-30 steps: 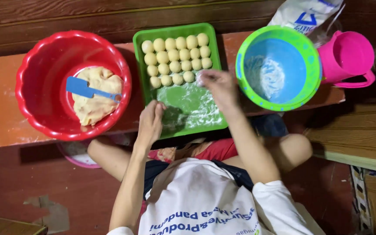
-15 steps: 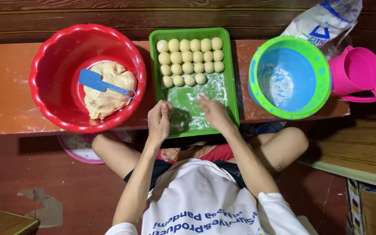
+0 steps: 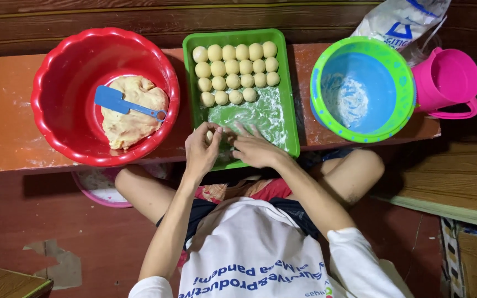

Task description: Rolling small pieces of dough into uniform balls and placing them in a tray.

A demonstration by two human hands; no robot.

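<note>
Red basin [image 3: 56, 118], blue spatula [image 3: 118, 101]; green tray [image 3: 290, 99], pale-yellow dough balls [image 3: 235, 67]; blue-green bowl [image 3: 404, 105], perhaps speckled; pink jug [image 3: 448, 80].

We see one package: a white plastic bag [image 3: 401, 22] with blue markings, behind the blue-green bowl [image 3: 404, 102], top right.
</note>
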